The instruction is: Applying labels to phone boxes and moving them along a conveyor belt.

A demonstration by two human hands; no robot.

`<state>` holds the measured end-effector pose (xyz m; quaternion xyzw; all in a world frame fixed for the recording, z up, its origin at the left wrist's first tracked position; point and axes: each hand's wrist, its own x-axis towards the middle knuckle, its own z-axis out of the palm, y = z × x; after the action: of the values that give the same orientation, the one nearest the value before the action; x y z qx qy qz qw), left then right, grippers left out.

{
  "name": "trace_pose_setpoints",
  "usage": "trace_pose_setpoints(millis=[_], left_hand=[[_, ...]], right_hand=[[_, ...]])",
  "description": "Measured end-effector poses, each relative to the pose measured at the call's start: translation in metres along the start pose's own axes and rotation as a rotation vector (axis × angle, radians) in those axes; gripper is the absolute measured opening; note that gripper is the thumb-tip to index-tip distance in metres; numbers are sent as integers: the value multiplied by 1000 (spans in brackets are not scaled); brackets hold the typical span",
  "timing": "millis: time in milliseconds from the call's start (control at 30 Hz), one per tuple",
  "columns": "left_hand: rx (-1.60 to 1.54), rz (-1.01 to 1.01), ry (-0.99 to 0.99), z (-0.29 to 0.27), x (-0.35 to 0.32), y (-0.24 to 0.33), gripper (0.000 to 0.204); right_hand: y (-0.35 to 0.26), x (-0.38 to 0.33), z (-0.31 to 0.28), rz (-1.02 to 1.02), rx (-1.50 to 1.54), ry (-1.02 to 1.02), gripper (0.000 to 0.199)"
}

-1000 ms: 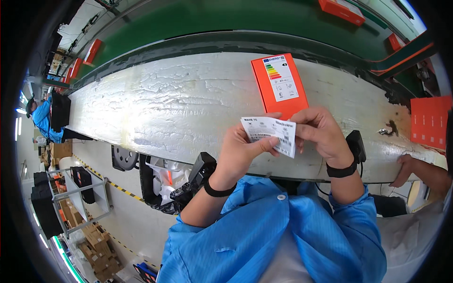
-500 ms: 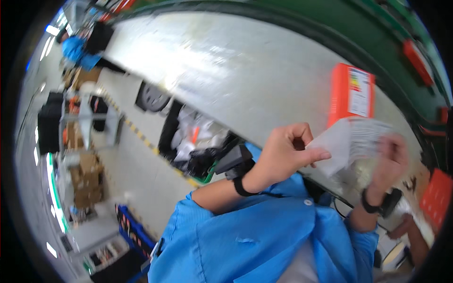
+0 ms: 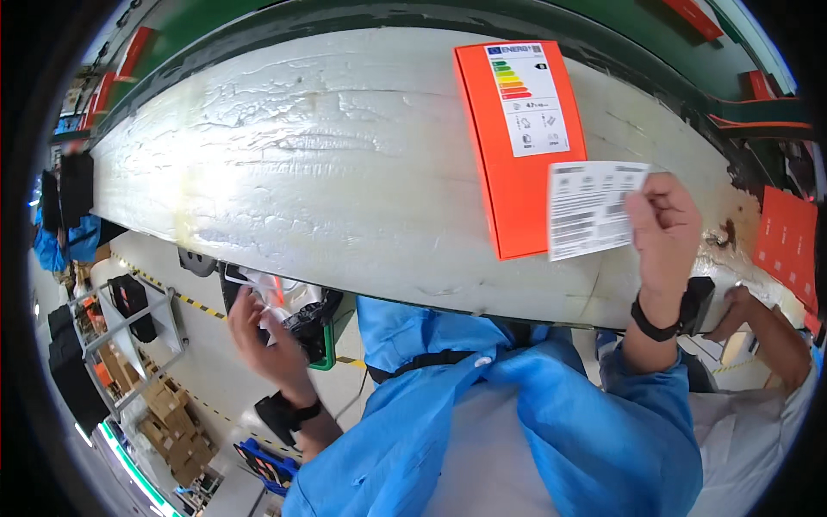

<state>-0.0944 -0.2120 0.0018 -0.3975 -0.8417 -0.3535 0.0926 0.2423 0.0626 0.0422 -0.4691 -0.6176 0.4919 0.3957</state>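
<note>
My right hand point(image 3: 665, 226) pinches a white printed label point(image 3: 594, 215) by its right side. The label hangs over the lower right corner of a flat orange-red box point(image 3: 504, 185) lying on the worktable. On the box's top face is an energy label point(image 3: 527, 99) with coloured bars. My left hand point(image 3: 271, 340) is off to the left, past the table's near edge, beside a bin point(image 3: 320, 349) holding a black bag and crumpled clear and white scraps. Its fingers are spread and slightly blurred, with nothing visible in them.
The long pale worktable point(image 3: 310, 155) has a scuffed, shiny surface. At the right, a co-worker's hand point(image 3: 736, 310) is near another orange-red box point(image 3: 786, 246). A grey shelf cart point(image 3: 133, 327) and stacked cartons point(image 3: 172, 422) stand on the floor to the left.
My left hand has left the sheet and moved left toward the bin, its fingers parting. The right hand now holds the printed label over the box's corner. The view has turned.
</note>
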Motion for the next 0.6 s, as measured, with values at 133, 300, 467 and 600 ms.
trace_pose_setpoints(millis=[133,300,467,600], left_hand=[[-341,460,-416,64,14,105,46],[-702,261,-631,116,1,144,44],[-879,188,-564,130,-3,146,46],[-867,204,-557,129,0,145,45]], right_hand=[[0,-3,13,65,37,-75,12],[4,-5,17,38,-20,-91,14],[9,-7,23,-4,-31,-87,15],[9,-6,24,5,-48,-81,15]])
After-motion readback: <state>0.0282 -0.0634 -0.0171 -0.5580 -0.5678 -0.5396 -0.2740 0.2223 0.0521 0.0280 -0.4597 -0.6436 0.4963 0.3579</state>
